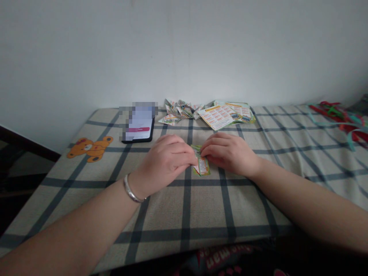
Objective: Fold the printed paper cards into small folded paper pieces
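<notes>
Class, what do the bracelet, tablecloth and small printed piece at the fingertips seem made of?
Bracelet: probably metal; shiny and silvery, with bright highlights. Tablecloth: likely woven fabric; matte, with soft wrinkles at right. Printed piece: apparently paper; thin, with angular, folded-looking edges, though its gloss is unclear.

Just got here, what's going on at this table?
A person has both hands on a small folded printed paper, the left hand from the left and the right hand from the right; their exact grip is partly hidden. It's over the checked cloth. Farther back, toward the wall, are a phone, folded papers and flat printed sheets, left to right.
</notes>
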Tool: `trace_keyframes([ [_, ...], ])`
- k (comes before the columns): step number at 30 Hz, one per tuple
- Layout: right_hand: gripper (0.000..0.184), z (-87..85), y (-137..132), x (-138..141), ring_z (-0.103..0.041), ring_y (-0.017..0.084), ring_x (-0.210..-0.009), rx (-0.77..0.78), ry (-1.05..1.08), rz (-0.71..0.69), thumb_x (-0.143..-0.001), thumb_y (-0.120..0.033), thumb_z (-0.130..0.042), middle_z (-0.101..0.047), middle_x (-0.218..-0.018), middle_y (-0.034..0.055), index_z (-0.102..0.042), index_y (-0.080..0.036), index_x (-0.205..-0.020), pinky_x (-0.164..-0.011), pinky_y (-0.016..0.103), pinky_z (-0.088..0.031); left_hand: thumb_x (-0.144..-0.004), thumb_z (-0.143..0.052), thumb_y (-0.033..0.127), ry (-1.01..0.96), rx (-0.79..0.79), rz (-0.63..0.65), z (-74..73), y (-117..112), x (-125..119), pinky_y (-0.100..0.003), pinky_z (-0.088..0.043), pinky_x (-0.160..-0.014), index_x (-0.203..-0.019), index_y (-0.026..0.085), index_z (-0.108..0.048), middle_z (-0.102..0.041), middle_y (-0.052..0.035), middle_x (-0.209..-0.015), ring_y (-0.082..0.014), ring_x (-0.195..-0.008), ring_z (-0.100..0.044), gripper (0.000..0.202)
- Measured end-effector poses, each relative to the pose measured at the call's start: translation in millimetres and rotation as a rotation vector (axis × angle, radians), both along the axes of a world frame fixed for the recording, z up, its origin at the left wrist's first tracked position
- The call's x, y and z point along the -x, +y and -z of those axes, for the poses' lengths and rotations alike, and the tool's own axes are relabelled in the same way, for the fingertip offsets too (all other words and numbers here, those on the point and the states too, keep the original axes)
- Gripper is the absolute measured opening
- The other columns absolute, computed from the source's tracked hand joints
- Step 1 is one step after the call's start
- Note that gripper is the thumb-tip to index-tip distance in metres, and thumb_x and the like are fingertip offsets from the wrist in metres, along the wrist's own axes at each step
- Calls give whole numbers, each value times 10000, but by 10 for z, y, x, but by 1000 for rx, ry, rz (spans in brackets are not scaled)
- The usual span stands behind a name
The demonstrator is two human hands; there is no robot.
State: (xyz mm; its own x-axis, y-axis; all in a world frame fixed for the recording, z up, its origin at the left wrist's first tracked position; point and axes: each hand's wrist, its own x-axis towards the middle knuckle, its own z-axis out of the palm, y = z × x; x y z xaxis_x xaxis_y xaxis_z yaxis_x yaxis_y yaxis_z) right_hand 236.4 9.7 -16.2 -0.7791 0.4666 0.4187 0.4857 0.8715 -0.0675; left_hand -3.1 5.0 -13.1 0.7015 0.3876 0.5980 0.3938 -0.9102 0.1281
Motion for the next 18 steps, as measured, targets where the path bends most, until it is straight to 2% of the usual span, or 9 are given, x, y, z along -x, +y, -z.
trace_keyframes([
  [7, 169, -37, -21, 3, -610, 210, -1004, -34, -28, -42, -947, -258, -517, -717, -1043, 66, -669, -185, -960, -859, 352, -499, -857, -592, 90, 53, 56, 4, 42, 75, 24, -423, -375, -1038, -792, 255, -695, -729, 52, -889, -164, -945, -605, 205],
  [12, 167, -31, -24, 9, -578, 210, -1104, 11, -61, -77, -945, -250, -518, -711, -1092, 57, -671, -183, -951, -928, 357, -488, -884, -559, 110, 143, 20, 38, 56, 91, 57, -479, -323, -1094, -857, 281, -712, -724, 58, -927, -183, -1050, -581, 231],
  [16, 171, -6, 5, 1, -557, 203, -1151, 106, -68, -102, -949, -265, -517, -703, -1118, 51, -666, -186, -978, -954, 341, -477, -893, -560, 129, 182, 11, -9, 86, 91, 63, -510, -320, -1100, -892, 320, -743, -682, 11, -1066, -194, -1076, -569, 264],
  [18, 175, -1, 9, 0, -571, 202, -1121, 137, -74, -98, -950, -276, -516, -709, -1076, 48, -664, -185, -969, -936, 329, -478, -892, -576, 155, 192, 20, -48, 94, 95, 64, -510, -329, -1092, -878, 340, -753, -657, -7, -1050, -189, -1030, -567, 256],
])
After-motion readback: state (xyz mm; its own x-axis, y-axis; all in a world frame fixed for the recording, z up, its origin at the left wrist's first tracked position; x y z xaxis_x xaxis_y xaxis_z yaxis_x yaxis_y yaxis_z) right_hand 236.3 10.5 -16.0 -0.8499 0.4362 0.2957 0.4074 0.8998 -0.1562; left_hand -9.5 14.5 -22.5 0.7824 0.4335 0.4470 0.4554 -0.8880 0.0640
